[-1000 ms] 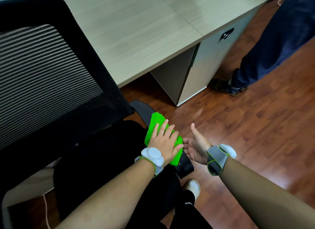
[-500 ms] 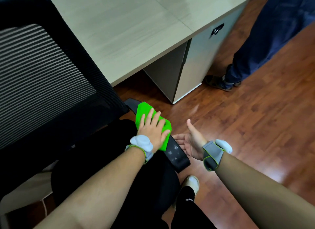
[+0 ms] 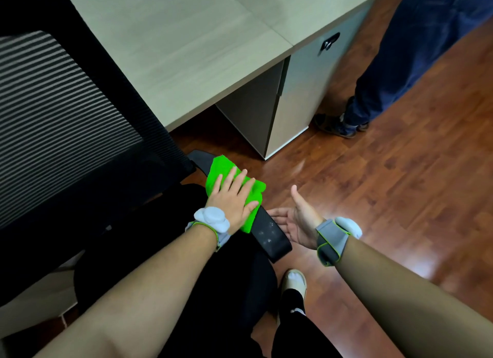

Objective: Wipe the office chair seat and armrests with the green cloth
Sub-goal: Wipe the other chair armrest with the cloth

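A black office chair with a striped mesh backrest (image 3: pixel 61 112) fills the left side. Its black seat (image 3: pixel 165 264) lies under my left forearm. The right armrest (image 3: pixel 269 235) is a long black pad with pale dusty marks on its near end. A bright green cloth (image 3: pixel 221 168) lies across the armrest's far half. My left hand (image 3: pixel 233 197) presses flat on the cloth, fingers spread. My right hand (image 3: pixel 297 219) is open, palm against the armrest's outer side, thumb up. The other armrest is out of sight.
A pale wooden desk (image 3: pixel 192 40) with a grey drawer cabinet (image 3: pixel 301 91) stands just beyond the chair. Another person's legs in dark blue trousers (image 3: pixel 405 56) stand at the upper right on the brown wood floor (image 3: pixel 400 184). My own foot (image 3: pixel 293 280) is below the armrest.
My left hand has slid the green cloth along the armrest toward its far end, uncovering the near end. My right hand has stayed beside the armrest.
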Available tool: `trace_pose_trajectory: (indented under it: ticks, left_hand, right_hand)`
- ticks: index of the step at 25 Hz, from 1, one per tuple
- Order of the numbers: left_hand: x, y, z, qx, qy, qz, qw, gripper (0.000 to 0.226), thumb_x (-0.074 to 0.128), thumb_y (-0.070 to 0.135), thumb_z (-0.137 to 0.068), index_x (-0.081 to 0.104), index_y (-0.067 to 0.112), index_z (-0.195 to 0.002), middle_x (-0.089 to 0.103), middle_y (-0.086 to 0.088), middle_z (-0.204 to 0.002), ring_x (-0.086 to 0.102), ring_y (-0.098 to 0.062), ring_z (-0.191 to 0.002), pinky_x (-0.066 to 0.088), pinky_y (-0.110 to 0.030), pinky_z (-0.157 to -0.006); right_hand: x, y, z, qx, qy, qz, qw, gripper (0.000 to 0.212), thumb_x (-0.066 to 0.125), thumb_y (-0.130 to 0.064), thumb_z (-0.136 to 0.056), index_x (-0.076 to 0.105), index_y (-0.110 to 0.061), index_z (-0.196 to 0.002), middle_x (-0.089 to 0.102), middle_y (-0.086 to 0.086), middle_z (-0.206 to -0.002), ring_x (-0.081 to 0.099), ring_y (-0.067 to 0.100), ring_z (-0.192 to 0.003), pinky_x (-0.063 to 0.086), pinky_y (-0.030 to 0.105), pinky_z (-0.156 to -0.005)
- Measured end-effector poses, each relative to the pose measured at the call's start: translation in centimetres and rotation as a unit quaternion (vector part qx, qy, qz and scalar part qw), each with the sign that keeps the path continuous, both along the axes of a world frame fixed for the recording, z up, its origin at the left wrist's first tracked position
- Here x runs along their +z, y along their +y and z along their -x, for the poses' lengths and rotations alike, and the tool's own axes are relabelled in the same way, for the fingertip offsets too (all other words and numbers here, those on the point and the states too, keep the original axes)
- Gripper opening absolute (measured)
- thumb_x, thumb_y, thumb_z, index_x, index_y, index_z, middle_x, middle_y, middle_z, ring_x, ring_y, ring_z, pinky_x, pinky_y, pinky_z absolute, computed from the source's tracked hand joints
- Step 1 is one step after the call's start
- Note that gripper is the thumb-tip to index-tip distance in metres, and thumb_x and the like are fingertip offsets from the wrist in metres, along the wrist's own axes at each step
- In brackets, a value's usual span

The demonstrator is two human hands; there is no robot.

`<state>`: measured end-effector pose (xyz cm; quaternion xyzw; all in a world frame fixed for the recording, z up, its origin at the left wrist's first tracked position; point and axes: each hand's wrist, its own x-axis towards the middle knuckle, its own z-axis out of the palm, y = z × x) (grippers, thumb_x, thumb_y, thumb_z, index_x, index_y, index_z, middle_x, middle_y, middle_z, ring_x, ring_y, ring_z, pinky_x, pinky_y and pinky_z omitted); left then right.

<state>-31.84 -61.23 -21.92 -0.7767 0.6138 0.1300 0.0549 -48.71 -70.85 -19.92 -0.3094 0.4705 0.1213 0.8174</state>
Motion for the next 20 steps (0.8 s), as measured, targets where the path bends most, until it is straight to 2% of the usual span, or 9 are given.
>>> trace_pose_trajectory:
  ticks: [2, 4, 6, 9, 12, 14, 16, 17, 20]
  left_hand:
    - [0.0, 0.9, 2.3, -0.039, -0.005, 0.011, 0.999, 0.068, 0.028, 0.058, -0.091, 0.021, 0.024, -0.149, 0.015, -0.003, -0.159, 0.007, -0.026, -0.147, 0.008, -0.045, -0.118]
    - [0.3, 1.9, 5.6, -0.084, -0.026, 0.038, 0.995, 0.069, 0.027, 0.061, -0.085, 0.041, 0.023, -0.141, 0.039, -0.004, -0.150, 0.030, -0.027, -0.142, 0.027, -0.047, -0.113]
    - [0.7, 1.9, 7.3, -0.101, -0.019, 0.051, 0.993, 0.064, 0.027, 0.061, -0.083, 0.060, 0.025, -0.125, 0.060, 0.002, -0.132, 0.049, -0.023, -0.130, 0.041, -0.045, -0.104]
    - [0.4, 0.5, 4.9, -0.096, -0.029, 0.099, 0.990, 0.046, 0.037, 0.053, -0.086, 0.069, 0.026, -0.103, 0.069, 0.007, -0.108, 0.059, -0.016, -0.118, 0.043, -0.040, -0.102]
    - [0.8, -1.0, 1.7, -0.025, -0.016, 0.106, 0.994, 0.027, 0.063, 0.043, -0.081, 0.070, 0.021, -0.094, 0.071, 0.001, -0.101, 0.062, -0.018, -0.112, 0.044, -0.041, -0.100]
    - [0.7, -0.6, 1.8, -0.004, -0.012, 0.098, 0.995, 0.031, 0.065, 0.042, -0.080, 0.070, 0.018, -0.099, 0.070, -0.003, -0.109, 0.059, -0.023, -0.117, 0.043, -0.045, -0.101]
    - [0.5, 0.5, 3.4, -0.011, 0.003, 0.078, 0.997, 0.048, 0.045, 0.050, -0.087, 0.063, 0.018, -0.117, 0.058, -0.006, -0.132, 0.046, -0.028, -0.132, 0.035, -0.048, -0.108]
    - [0.5, 1.2, 4.5, -0.027, -0.008, 0.076, 0.997, 0.057, 0.035, 0.055, -0.086, 0.060, 0.018, -0.123, 0.054, -0.006, -0.137, 0.043, -0.029, -0.134, 0.034, -0.048, -0.109]
    - [0.5, 2.4, 8.3, -0.073, -0.046, 0.054, 0.995, 0.073, 0.032, 0.066, -0.078, 0.058, 0.017, -0.127, 0.057, -0.005, -0.135, 0.048, -0.027, -0.130, 0.040, -0.046, -0.104]
  right_hand:
    - [-0.1, 0.0, 0.5, -0.006, 0.015, 0.001, 1.000, 0.092, 0.001, -0.077, -0.079, 0.060, -0.009, -0.093, 0.065, 0.009, -0.088, 0.062, 0.019, -0.074, 0.044, 0.027, -0.069]
    - [-0.4, 0.0, 1.5, -0.002, 0.027, 0.006, 1.000, 0.095, -0.002, -0.078, -0.078, 0.062, -0.009, -0.090, 0.067, 0.008, -0.077, 0.061, 0.018, -0.064, 0.042, 0.026, -0.066]
    - [-0.7, 0.1, 2.2, 0.003, 0.036, 0.015, 0.999, 0.098, -0.004, -0.078, -0.078, 0.063, -0.008, -0.090, 0.069, 0.006, -0.070, 0.058, 0.018, -0.062, 0.041, 0.026, -0.067]
    - [-0.7, 0.0, 2.4, 0.001, 0.040, 0.020, 0.999, 0.096, -0.002, -0.077, -0.078, 0.062, -0.007, -0.087, 0.061, 0.010, -0.077, 0.054, 0.019, -0.069, 0.042, 0.026, -0.068]
    - [-0.4, 0.0, 2.6, 0.006, 0.037, 0.031, 0.999, 0.098, -0.002, -0.077, -0.079, 0.065, -0.006, -0.085, 0.063, 0.008, -0.076, 0.061, 0.017, -0.066, 0.046, 0.024, -0.066]
    - [-0.4, 0.1, 2.6, 0.005, 0.035, 0.030, 0.999, 0.098, -0.002, -0.077, -0.079, 0.066, -0.006, -0.084, 0.065, 0.007, -0.074, 0.062, 0.015, -0.062, 0.047, 0.023, -0.063]
    - [-0.4, 0.3, 2.4, 0.003, 0.036, 0.035, 0.999, 0.096, -0.002, -0.077, -0.079, 0.064, -0.008, -0.082, 0.066, 0.004, -0.068, 0.062, 0.013, -0.058, 0.047, 0.021, -0.058]
    - [-0.4, 0.3, 2.4, 0.002, 0.036, 0.036, 0.999, 0.095, -0.003, -0.077, -0.079, 0.063, -0.008, -0.082, 0.066, 0.004, -0.065, 0.061, 0.013, -0.056, 0.046, 0.020, -0.057]
    - [-0.5, 0.5, 2.6, 0.000, 0.030, 0.034, 0.999, 0.097, -0.004, -0.076, -0.079, 0.064, -0.008, -0.090, 0.069, 0.009, -0.079, 0.061, 0.020, -0.073, 0.046, 0.024, -0.069]
